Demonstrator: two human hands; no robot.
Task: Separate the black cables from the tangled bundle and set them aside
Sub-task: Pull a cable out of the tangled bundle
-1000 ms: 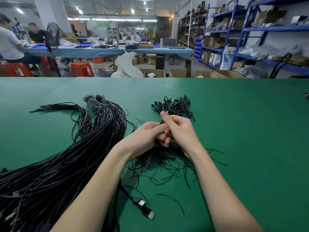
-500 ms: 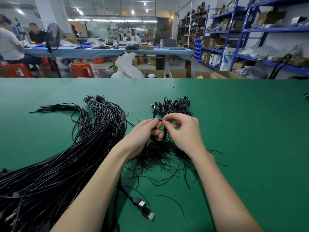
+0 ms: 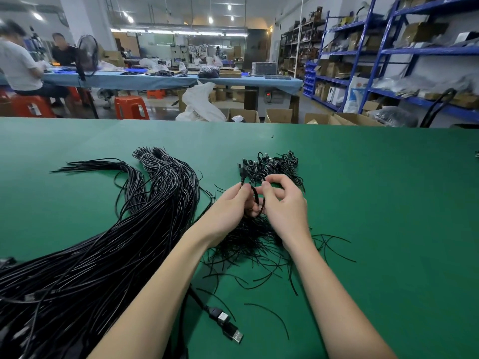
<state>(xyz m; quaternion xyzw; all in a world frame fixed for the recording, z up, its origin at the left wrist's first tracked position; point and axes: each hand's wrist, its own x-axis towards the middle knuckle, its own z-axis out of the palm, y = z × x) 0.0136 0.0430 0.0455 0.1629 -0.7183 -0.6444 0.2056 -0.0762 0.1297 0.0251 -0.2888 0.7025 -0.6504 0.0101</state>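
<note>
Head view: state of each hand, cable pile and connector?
Left hand: pinching a looped black cable.
Right hand: pinching the same loop.
Long cable bundle: lying fanned on the green table.
Small coiled pile: resting beyond the hands.
Loose ties: scattered.
USB plug: unplugged, lying flat.

workshop: stocked shelving [image 3: 404, 55], worktables [image 3: 166, 80]

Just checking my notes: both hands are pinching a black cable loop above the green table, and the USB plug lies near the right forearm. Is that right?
Not quite. In the head view the USB plug lies near the left forearm. Left hand and right hand do pinch the black cable loop above the green table.
</note>
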